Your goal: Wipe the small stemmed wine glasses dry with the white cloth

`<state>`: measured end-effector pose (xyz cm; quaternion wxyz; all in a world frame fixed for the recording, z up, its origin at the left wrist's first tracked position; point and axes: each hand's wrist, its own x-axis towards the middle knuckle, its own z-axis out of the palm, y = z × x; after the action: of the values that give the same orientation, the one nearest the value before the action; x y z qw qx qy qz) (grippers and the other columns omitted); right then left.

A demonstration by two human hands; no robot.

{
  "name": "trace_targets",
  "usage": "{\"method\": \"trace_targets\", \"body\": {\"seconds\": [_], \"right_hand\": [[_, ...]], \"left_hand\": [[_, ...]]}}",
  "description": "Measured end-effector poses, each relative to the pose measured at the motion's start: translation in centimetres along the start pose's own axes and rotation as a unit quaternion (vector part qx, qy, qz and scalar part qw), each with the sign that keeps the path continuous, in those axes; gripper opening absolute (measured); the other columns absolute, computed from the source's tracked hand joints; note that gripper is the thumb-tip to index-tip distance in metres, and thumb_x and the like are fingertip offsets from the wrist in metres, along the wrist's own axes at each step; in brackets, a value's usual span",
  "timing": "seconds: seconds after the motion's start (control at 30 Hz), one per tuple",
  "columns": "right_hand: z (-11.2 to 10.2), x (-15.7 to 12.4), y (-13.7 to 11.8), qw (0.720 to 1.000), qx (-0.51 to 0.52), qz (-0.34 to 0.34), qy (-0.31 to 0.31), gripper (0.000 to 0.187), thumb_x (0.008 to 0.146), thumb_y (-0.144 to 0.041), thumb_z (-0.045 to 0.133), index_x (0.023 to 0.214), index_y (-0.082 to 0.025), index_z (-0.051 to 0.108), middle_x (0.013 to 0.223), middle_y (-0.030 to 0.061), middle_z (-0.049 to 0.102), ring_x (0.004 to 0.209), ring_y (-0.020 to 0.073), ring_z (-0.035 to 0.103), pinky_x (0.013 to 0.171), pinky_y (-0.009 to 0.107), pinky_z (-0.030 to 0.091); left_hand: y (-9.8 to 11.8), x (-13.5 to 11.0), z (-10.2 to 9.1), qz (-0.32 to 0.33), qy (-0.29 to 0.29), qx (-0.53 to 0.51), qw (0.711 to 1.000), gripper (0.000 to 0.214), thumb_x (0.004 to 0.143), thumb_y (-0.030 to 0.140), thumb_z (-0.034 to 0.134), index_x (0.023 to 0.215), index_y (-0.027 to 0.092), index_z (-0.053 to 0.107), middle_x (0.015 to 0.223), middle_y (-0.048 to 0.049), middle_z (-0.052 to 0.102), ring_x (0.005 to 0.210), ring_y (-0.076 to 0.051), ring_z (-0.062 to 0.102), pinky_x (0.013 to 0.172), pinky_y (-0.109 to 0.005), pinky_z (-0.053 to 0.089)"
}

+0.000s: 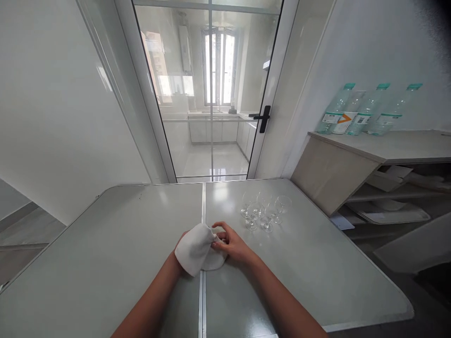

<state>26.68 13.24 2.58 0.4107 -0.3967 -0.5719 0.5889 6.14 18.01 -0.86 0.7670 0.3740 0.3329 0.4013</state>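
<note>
A white cloth [193, 249] is bunched over the front seam of the table, lifted in both hands. My left hand [178, 244] is at its left side, holding it from beneath; the cloth covers nearly all of its fingers. My right hand [229, 244] comes in from the right with curled fingers, its thumb and fingertips pinching the cloth's gathered edge. Whether anything is wrapped inside the cloth cannot be made out. Just beyond my right hand stand several clear stemmed glasses [267, 225], grouped close together on the tabletop.
The grey-green table [123, 253] has a metal-edged seam down its middle. Behind it is a glazed door [211, 94] with a black handle [264, 118]. On the right, several plastic bottles [362, 115] stand on a shelf unit [338, 169], with papers and trays inside it.
</note>
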Motion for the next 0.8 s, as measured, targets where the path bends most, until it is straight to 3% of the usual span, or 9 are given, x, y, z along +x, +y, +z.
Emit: {"method": "trace_targets", "body": {"seconds": [0.1, 0.2, 0.3, 0.4, 0.5, 0.57, 0.67, 0.8], "right_hand": [[0.1, -0.1, -0.2, 0.998, 0.055, 0.013, -0.027, 0.034, 0.08, -0.049, 0.074, 0.094, -0.018, 0.072, 0.074, -0.0003, 0.063, 0.07, 0.017, 0.053, 0.064, 0.028, 0.04], [-0.4, -0.1, -0.2, 0.993, 0.096, -0.038, 0.052, 0.031, 0.082, -0.047, 0.072, 0.089, -0.017, 0.074, 0.082, 0.0025, 0.065, 0.077, 0.0187, 0.056, 0.069, 0.029, 0.042], [-1.0, 0.1, -0.2, 0.986, 0.077, -0.084, 0.121, 0.023, 0.084, -0.041, 0.071, 0.089, -0.018, 0.073, 0.098, 0.0052, 0.068, 0.088, 0.0205, 0.058, 0.077, 0.03, 0.045], [-1.4, 0.1, -0.6, 0.98, 0.097, -0.08, 0.153, 0.034, 0.083, -0.04, 0.072, 0.112, -0.022, 0.066, 0.096, 0.0045, 0.069, 0.082, 0.0205, 0.061, 0.072, 0.03, 0.048], [-1.8, -0.5, -1.3, 0.976, 0.115, -0.076, 0.167, 0.068, 0.085, -0.039, 0.07, 0.145, -0.032, 0.04, 0.096, 0.0015, 0.07, 0.073, 0.0189, 0.061, 0.066, 0.03, 0.049], [-2.2, -0.8, -1.7, 0.983, 0.058, -0.076, 0.159, 0.065, 0.086, -0.036, 0.067, 0.146, -0.033, 0.043, 0.106, 0.0026, 0.069, 0.081, 0.0199, 0.063, 0.074, 0.031, 0.05], [-2.7, -0.8, -1.6, 0.983, -0.067, -0.083, 0.151, 0.053, 0.082, -0.029, 0.069, 0.134, -0.029, 0.061, 0.12, 0.0046, 0.066, 0.103, 0.0245, 0.061, 0.088, 0.035, 0.047], [-2.6, -0.5, -0.8, 0.95, -0.231, -0.126, 0.169, 0.021, 0.076, -0.021, 0.071, 0.096, -0.025, 0.076, 0.091, 0.0045, 0.063, 0.084, 0.0224, 0.058, 0.08, 0.035, 0.045]], "left_hand": [[0.9, 0.0, 0.4, -0.04, 0.045, -0.038, 0.997, 0.025, 0.074, 0.043, 0.075, 0.078, 0.019, 0.067, 0.075, -0.0084, 0.071, 0.074, -0.028, 0.069, 0.074, -0.044, 0.055], [1.5, 0.0, 1.2, 0.0, 0.082, -0.061, 0.995, 0.045, 0.078, 0.062, 0.069, 0.09, 0.019, 0.065, 0.085, -0.0066, 0.072, 0.076, -0.024, 0.068, 0.074, -0.038, 0.054], [1.8, -0.6, 2.5, 0.0, 0.063, -0.064, 0.996, 0.067, 0.082, 0.081, 0.051, 0.111, 0.022, 0.061, 0.1, -0.0083, 0.07, 0.081, -0.024, 0.068, 0.073, -0.038, 0.054], [1.9, -1.4, 3.8, 0.024, 0.016, -0.04, 0.999, 0.07, 0.083, 0.078, 0.055, 0.13, 0.026, 0.051, 0.1, -0.0069, 0.068, 0.08, -0.021, 0.066, 0.07, -0.034, 0.052], [2.0, -1.8, 4.6, 0.082, 0.03, 0.021, 0.996, 0.079, 0.083, 0.051, 0.075, 0.147, 0.035, 0.033, 0.081, 0.0021, 0.063, 0.069, -0.015, 0.061, 0.067, -0.026, 0.048], [2.0, -1.7, 4.7, 0.117, 0.044, 0.042, 0.991, 0.07, 0.085, 0.042, 0.075, 0.144, 0.035, 0.039, 0.074, 0.0046, 0.059, 0.067, -0.013, 0.057, 0.068, -0.024, 0.047], [1.9, -1.2, 4.3, 0.162, 0.049, 0.077, 0.983, 0.041, 0.085, 0.045, 0.074, 0.118, 0.023, 0.064, 0.085, -0.0016, 0.063, 0.077, -0.015, 0.059, 0.071, -0.024, 0.047], [1.6, -1.0, 4.2, 0.203, 0.056, 0.214, 0.954, 0.039, 0.073, 0.036, 0.085, 0.104, 0.019, 0.071, 0.101, -0.0061, 0.067, 0.091, -0.02, 0.061, 0.079, -0.027, 0.047]]}}
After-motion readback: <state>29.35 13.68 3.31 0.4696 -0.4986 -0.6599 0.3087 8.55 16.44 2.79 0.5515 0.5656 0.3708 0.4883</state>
